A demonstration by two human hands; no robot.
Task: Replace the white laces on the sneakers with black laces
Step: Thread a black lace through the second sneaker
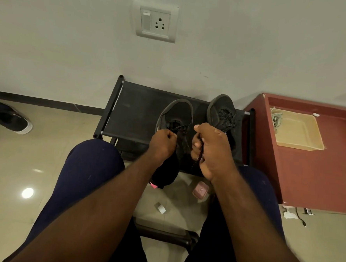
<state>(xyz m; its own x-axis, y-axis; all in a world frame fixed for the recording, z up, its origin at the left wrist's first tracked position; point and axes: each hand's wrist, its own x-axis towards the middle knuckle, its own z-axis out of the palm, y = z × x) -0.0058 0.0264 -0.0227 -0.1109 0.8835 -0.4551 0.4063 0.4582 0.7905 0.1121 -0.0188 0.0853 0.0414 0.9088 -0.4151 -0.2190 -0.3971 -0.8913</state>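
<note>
Head view: a black shoe rack (137, 108) with a fabric top shelf stands against a pale wall, its metal frame on a glossy beige tiled floor (24, 162) that carries a bright light reflection. A dark skirting (48, 102) runs along the foot of the wall, and higher up sits a white switch-and-socket plate (155, 22).

Two black sneakers rest on the top shelf. The left sneaker (177, 115) is just in front of the hands, with its heel overhanging the shelf edge. The right sneaker (220, 111) is close beside it and already threaded with a dark lace. The left hand (162, 145) has its fingers curled tight, pinching the black lace (180, 128) by the left sneaker's eyelets. The right hand (213, 147) has its fingers wrapped round another stretch of that lace.

Beside the rack on the right, a maroon tabletop (307, 175) holds a beige tray (301, 130), and the white laces (276, 120) lie in the tray's left end.

The person's knees in dark blue trousers (89, 166) frame the foreground. On the floor between them lie a small pink case (200, 190) and a small white object (161, 208). At the far left edge is another dark shoe with a white sole (12, 119).
</note>
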